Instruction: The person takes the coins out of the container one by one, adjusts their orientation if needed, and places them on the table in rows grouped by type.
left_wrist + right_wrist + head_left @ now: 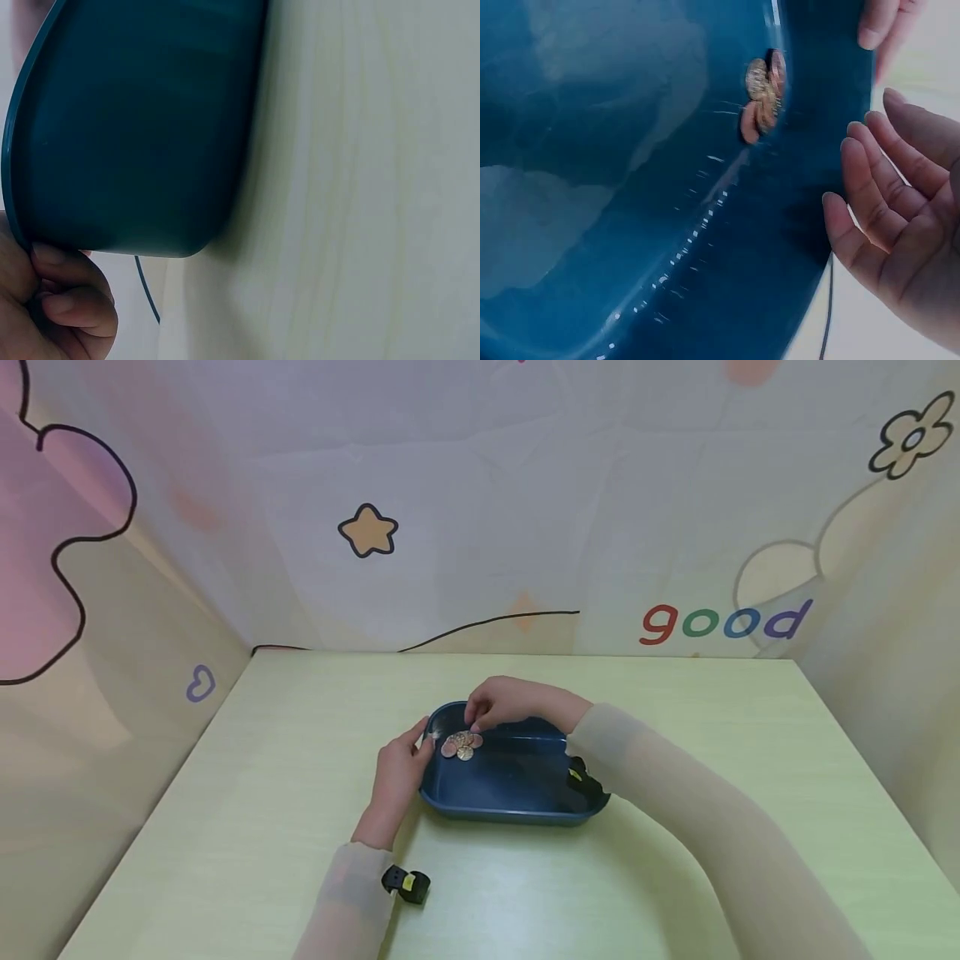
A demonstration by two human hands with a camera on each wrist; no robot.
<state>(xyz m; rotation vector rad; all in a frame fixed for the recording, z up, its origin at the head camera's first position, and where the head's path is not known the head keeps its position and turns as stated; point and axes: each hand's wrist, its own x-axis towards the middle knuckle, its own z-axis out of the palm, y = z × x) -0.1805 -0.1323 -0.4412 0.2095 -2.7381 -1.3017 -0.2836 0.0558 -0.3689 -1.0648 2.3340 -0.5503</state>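
Note:
A dark blue plastic tray with rounded corners and a raised rim sits on the table. My left hand grips its left end, thumb at the rim and fingers on the outer side. In the left wrist view, fingertips curl at the tray's edge. Several copper and gold-coloured coins lie in a small overlapping pile at the left end of the tray floor. Above the tray's far left part, my right hand hovers near the coins. The right wrist view shows its fingers loosely bent, holding nothing.
The tray stands on a pale wood-grain table. A printed cloth backdrop rises behind and along both sides. Black wrist cameras are strapped to the left sleeve and the right sleeve, which reaches across the tray's right end.

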